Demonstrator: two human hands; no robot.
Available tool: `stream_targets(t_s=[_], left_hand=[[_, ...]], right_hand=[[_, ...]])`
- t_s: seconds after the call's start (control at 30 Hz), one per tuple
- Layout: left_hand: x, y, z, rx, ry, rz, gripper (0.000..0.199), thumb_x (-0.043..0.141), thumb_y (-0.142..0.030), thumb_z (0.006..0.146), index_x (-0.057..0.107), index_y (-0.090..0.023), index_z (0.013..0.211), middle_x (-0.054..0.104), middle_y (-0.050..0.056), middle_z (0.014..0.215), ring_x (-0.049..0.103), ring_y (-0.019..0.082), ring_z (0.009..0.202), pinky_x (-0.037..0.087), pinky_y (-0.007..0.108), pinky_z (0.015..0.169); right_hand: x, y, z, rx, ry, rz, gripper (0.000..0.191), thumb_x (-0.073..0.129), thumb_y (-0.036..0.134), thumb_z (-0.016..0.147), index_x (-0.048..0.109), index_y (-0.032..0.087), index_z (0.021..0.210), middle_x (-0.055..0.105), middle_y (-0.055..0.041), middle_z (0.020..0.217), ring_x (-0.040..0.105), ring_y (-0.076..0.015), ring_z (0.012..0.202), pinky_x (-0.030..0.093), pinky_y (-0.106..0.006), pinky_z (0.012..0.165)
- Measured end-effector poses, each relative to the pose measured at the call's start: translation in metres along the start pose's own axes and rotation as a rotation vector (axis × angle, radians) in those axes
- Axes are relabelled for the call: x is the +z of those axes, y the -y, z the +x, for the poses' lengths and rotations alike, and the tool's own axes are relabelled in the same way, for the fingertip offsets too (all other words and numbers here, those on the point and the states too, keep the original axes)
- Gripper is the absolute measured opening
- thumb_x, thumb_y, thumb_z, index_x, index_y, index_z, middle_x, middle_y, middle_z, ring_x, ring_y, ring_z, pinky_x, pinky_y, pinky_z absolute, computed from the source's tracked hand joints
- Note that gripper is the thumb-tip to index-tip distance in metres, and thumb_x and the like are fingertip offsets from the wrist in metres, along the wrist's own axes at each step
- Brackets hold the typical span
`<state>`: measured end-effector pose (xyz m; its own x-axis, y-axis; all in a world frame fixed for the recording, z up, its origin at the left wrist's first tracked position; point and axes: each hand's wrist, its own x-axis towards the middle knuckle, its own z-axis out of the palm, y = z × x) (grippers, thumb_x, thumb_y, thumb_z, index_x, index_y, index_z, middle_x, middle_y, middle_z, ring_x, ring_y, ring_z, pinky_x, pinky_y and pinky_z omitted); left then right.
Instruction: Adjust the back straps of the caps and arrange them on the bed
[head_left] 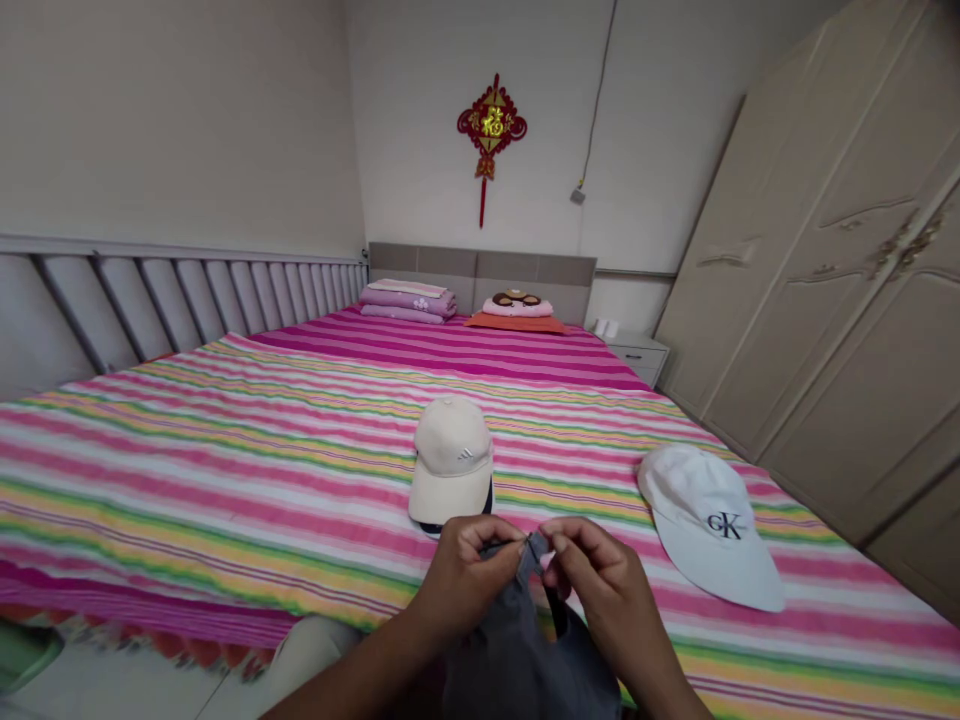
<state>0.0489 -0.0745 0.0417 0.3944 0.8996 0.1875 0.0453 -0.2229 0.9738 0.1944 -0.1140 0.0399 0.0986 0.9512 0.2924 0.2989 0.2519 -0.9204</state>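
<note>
A dark grey cap (525,660) hangs between my hands at the bottom of the head view, its back opening turned up. My left hand (476,570) pinches one end of the cap's strap (532,553) between thumb and fingers. On the other side, my right hand (604,585) has its thumb and forefinger closed on the strap near the same spot. The fingertips nearly meet there and partly hide the fastening. Just beyond my left hand, a cream cap (452,455) sits on the bed, brim toward me. To the right lies a white cap (709,525) with dark letters.
A striped sheet (262,450) covers the bed. Folded purple bedding (409,302) and a pink pillow (517,307) rest by the headboard (532,275). Along the left runs a radiator (180,305); a wardrobe (810,270) and nightstand (637,350) stand at right.
</note>
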Motion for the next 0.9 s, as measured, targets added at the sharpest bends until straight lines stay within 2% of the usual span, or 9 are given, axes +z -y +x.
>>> stream_targets(t_s=[0.07,0.13,0.23,0.4,0.53,0.63,0.77,0.9], left_hand=[[0.0,0.002,0.001,-0.012,0.001,-0.015,0.014,0.057,-0.022,0.066,0.065,-0.011,0.062,0.06,0.003,0.057,0.049,0.012,0.055,0.036,0.021,0.052],[-0.001,0.004,0.001,-0.026,0.002,-0.049,0.012,0.059,-0.021,0.063,0.063,-0.012,0.058,0.057,0.001,0.053,0.046,0.011,0.053,0.034,0.02,0.051],[-0.002,0.007,0.001,-0.106,0.01,-0.159,0.012,0.063,-0.023,0.059,0.061,-0.012,0.055,0.053,-0.001,0.049,0.041,0.008,0.049,0.031,0.02,0.049],[-0.002,0.014,0.001,-0.269,0.065,-0.378,0.022,0.068,-0.031,0.056,0.06,-0.011,0.055,0.053,-0.001,0.049,0.04,0.007,0.046,0.029,0.019,0.047],[-0.002,0.017,0.0,-0.318,0.029,-0.406,0.023,0.07,-0.03,0.055,0.058,-0.011,0.055,0.051,-0.002,0.047,0.038,0.005,0.044,0.027,0.019,0.046],[-0.002,0.018,0.0,-0.333,0.018,-0.391,0.024,0.07,-0.031,0.054,0.058,-0.011,0.055,0.051,-0.002,0.046,0.037,0.005,0.043,0.026,0.019,0.045],[-0.002,0.019,-0.001,-0.352,0.029,-0.408,0.024,0.07,-0.031,0.054,0.058,-0.011,0.056,0.052,-0.002,0.047,0.039,0.006,0.042,0.027,0.019,0.044],[-0.002,0.019,0.0,-0.34,0.063,-0.429,0.022,0.069,-0.03,0.056,0.059,-0.01,0.057,0.054,-0.001,0.048,0.041,0.006,0.043,0.029,0.019,0.045]], right_hand=[[0.0,0.0,-0.003,-0.211,0.0,-0.14,0.027,0.047,0.023,0.081,0.056,0.019,0.106,0.063,-0.0058,0.08,0.057,-0.0136,0.059,0.048,-0.025,0.054],[-0.001,0.0,-0.007,-0.437,0.074,-0.326,0.034,0.047,0.015,0.08,0.054,0.023,0.112,0.062,-0.0082,0.094,0.06,-0.0165,0.075,0.05,-0.028,0.065],[-0.003,0.001,-0.012,-0.616,0.11,-0.499,0.037,0.044,0.01,0.082,0.051,0.023,0.116,0.064,-0.0092,0.098,0.06,-0.0183,0.089,0.052,-0.029,0.072],[-0.003,-0.005,-0.017,-0.691,0.118,-0.588,0.037,0.041,0.009,0.082,0.047,0.019,0.117,0.065,-0.009,0.098,0.062,-0.0155,0.088,0.054,-0.023,0.071],[0.001,-0.016,-0.019,-0.793,0.043,-0.781,0.041,0.04,0.003,0.075,0.047,0.009,0.115,0.065,-0.015,0.095,0.063,-0.0205,0.085,0.056,-0.029,0.067],[0.002,-0.022,-0.021,-0.841,0.041,-0.907,0.045,0.039,-0.001,0.07,0.047,0.004,0.113,0.065,-0.0188,0.093,0.063,-0.0232,0.085,0.056,-0.03,0.066],[0.003,-0.021,-0.018,-0.864,0.024,-0.921,0.04,0.036,-0.001,0.073,0.047,0.006,0.111,0.065,-0.0154,0.085,0.063,-0.0209,0.075,0.055,-0.029,0.061],[0.005,-0.016,-0.013,-0.782,0.008,-0.826,0.029,0.037,0.003,0.076,0.051,0.012,0.1,0.064,-0.009,0.073,0.06,-0.0186,0.062,0.053,-0.03,0.053]])
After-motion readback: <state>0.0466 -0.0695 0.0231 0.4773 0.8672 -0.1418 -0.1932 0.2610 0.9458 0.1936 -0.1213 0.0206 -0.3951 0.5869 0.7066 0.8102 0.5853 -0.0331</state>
